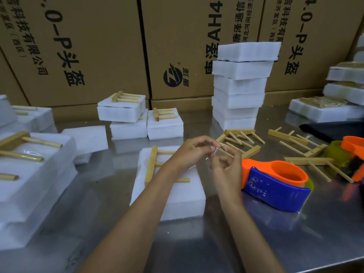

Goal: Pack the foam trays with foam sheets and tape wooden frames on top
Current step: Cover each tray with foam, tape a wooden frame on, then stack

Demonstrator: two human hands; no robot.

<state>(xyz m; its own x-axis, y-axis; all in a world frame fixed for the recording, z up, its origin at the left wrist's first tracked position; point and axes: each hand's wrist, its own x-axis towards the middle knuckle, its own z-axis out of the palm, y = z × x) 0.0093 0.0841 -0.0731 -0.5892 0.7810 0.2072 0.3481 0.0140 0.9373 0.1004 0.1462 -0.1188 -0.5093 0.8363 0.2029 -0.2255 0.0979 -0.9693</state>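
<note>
A white foam tray [183, 196] lies on the steel table in front of me with a wooden frame [151, 164] resting on its top. Just above its far right corner, my left hand [189, 152] and my right hand [226, 166] meet, both pinching a small crumpled strip of clear tape [215, 150] between the fingertips. My forearms cross over the tray and hide part of the frame's rungs. An orange and blue tape dispenser [275, 184] lies on the table right of my right hand.
A tall stack of foam trays [240, 85] stands behind. Loose wooden frames [244, 140] lie right of centre, and a second orange dispenser [352, 150] is at the right edge. Taped packs [29, 164] pile up on the left and further back [122, 111]. Cardboard boxes [82, 46] wall the rear.
</note>
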